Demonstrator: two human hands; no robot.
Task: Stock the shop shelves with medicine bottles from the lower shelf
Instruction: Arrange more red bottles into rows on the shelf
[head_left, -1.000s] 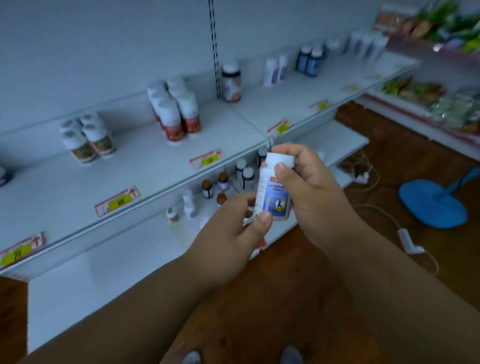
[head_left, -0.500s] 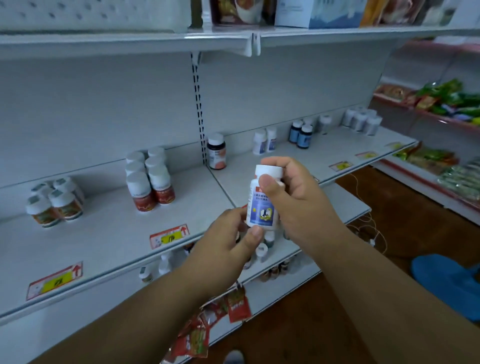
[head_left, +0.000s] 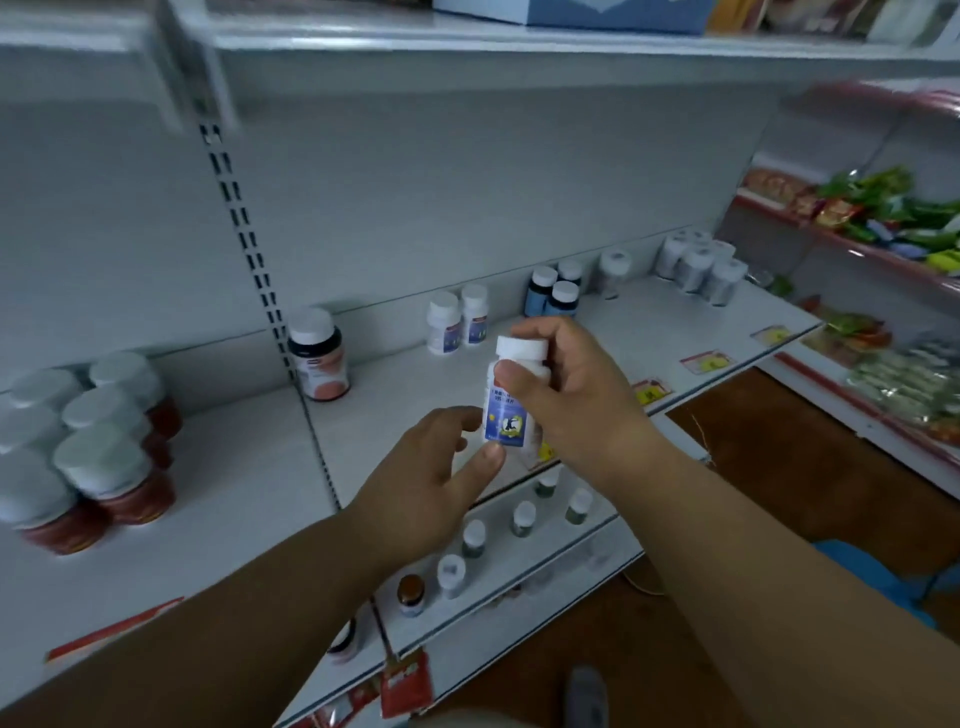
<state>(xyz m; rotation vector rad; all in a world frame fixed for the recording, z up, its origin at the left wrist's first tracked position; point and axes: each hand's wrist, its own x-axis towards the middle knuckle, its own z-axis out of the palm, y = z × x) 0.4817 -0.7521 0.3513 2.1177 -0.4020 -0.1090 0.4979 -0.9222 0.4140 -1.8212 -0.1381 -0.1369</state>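
I hold a white medicine bottle (head_left: 511, 410) with a blue label upright in front of the middle shelf (head_left: 649, 332). My right hand (head_left: 571, 400) grips its upper half from the right, thumb across the label top. My left hand (head_left: 431, 478) touches its base, thumb under the label. Two matching white bottles (head_left: 457, 322) stand at the shelf's back. The lower shelf (head_left: 519, 587) below my hands carries several small bottles (head_left: 522, 519).
Red-labelled bottles (head_left: 98, 457) crowd the left shelf section. A dark bottle (head_left: 318, 356) stands by the upright. Dark blue bottles (head_left: 553, 291) and white jars (head_left: 698, 265) sit further right. Snack packets (head_left: 883, 208) fill the right rack. Brown floor lies below.
The view has swung right and closer to the shelf. Both hands have carried the bottle forward toward the middle shelf; my left fingers have loosened around its base.
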